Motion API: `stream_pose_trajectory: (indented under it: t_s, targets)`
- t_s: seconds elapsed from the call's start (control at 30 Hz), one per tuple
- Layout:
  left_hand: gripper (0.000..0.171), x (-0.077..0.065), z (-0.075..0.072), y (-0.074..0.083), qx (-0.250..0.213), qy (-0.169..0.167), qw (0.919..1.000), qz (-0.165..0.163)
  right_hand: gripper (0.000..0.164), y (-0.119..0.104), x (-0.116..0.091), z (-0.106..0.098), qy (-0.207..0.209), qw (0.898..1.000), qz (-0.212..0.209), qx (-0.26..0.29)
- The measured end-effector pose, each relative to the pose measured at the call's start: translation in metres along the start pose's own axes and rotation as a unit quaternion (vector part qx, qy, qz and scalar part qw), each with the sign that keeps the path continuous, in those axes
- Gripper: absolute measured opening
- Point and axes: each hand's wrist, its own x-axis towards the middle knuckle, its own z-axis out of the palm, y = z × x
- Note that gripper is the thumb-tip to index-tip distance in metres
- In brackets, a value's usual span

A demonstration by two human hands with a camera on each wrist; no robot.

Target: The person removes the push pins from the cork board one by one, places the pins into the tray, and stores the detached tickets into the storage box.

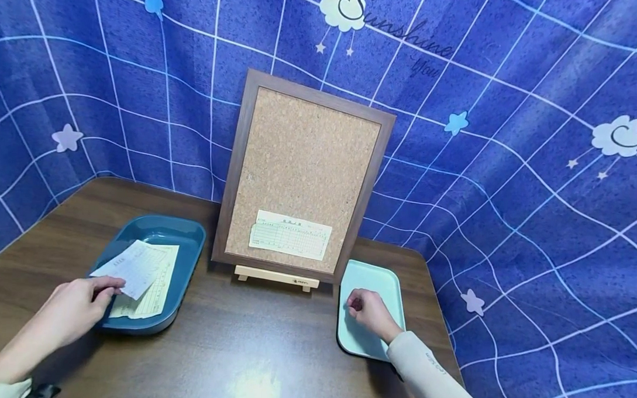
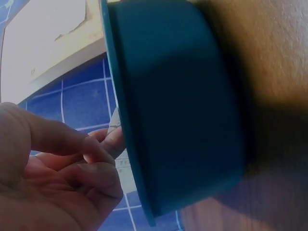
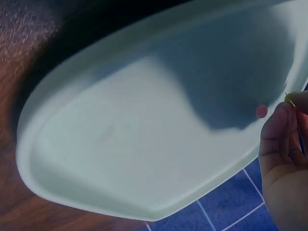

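Observation:
My left hand (image 1: 74,310) pinches a white printed slip (image 1: 132,267) between thumb and fingers, over the blue bin (image 1: 190,241). Beneath it lie pale yellow printed slips (image 1: 160,287). In the left wrist view the bin's side wall (image 2: 178,106) hides most of the slip. On the right, my right hand (image 1: 372,312) is over the light green tray (image 1: 376,274), fingertips together. The right wrist view shows a tiny yellow-green pushpin (image 3: 288,98) with a thin point in those fingertips. A small pink round piece (image 3: 261,111) appears on the tray near them.
A cork board (image 1: 309,157) in a brown frame leans on a small wooden stand (image 1: 276,277) between bin and tray. One printed form (image 1: 291,236) is on its lower part. Blue patterned cloth (image 1: 483,169) hangs behind the wooden table (image 1: 240,337).

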Motion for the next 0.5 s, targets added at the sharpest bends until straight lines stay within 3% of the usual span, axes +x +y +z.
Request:
stream_pose_trajectory:
  t_s: [0.2, 0.5]
  targets:
    - [0.022, 0.0031, 0.0038, 0.0061, -0.015, -0.035, 0.9993, -0.009, 0.018, -0.0017, -0.0018, 0.0017, -0.003, 1.0, 0.007, -0.004]
    - [0.02, 0.0026, 0.0087, 0.0026, -0.023, -0.09, 0.9951, -0.034, 0.016, 0.0009, -0.0053, 0.0026, -0.009, 1.0, 0.007, -0.002]
